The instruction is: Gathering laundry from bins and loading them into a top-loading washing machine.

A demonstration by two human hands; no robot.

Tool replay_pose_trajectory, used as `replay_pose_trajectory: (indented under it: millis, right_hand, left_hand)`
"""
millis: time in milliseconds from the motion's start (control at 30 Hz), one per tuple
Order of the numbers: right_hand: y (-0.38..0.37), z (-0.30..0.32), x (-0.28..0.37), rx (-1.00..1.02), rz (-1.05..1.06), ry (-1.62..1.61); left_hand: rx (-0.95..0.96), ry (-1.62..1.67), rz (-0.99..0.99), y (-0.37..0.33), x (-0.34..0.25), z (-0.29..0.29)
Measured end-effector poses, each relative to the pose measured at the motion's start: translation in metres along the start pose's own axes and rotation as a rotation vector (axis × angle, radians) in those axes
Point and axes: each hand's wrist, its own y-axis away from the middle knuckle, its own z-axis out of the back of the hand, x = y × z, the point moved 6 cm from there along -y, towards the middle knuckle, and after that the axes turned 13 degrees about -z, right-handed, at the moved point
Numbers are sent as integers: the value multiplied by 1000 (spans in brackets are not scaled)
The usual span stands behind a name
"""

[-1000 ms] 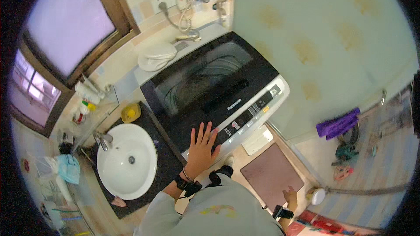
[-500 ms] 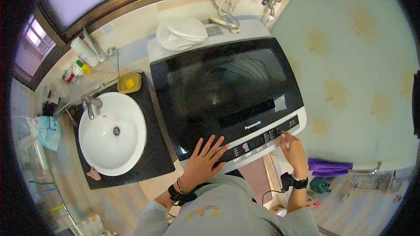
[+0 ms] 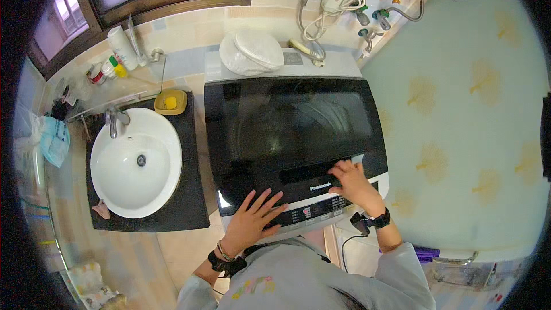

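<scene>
A top-loading washing machine stands before me, its dark see-through lid down. My left hand lies with fingers spread on the front left of the lid, beside the control panel. Over the lid's front right, my right hand reaches with bent fingers to the dark handle recess. Its thumb is apart from the fingers, near the lid's front edge, and nothing shows between them. Whether the fingertips hook into the recess I cannot tell.
On the left, a white washbasin with a tap is set in a black counter. A yellow soap dish sits behind it. White mesh laundry bags and a coiled cable lie at the machine's back.
My right hand has left the control panel's right end and moved up and left to the lid's handle recess. The left hand stays spread on the lid's front. The view has shifted slightly.
</scene>
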Motion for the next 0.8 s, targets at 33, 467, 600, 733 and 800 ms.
replay_pose_trajectory:
  millis: [33, 467, 600, 733, 800]
  right_hand:
    - [-2, -3, -3, -5, 8, 7]
    - [5, -1, -15, -72, 100, -217]
    - [15, 38, -11, -147, 171, -231]
    - [34, 96, 4, -202, 154, -163]
    - [34, 112, 5, -272, 167, -138]
  left_hand:
    - [0, -25, -8, 0, -1, 1]
    - [-301, -230, 61, 20, -12, 8]
    - [-483, -402, 115, 39, -7, -7]
    - [-577, -622, 71, 40, -19, -1]
    - [-546, -610, 56, 39, -19, 0]
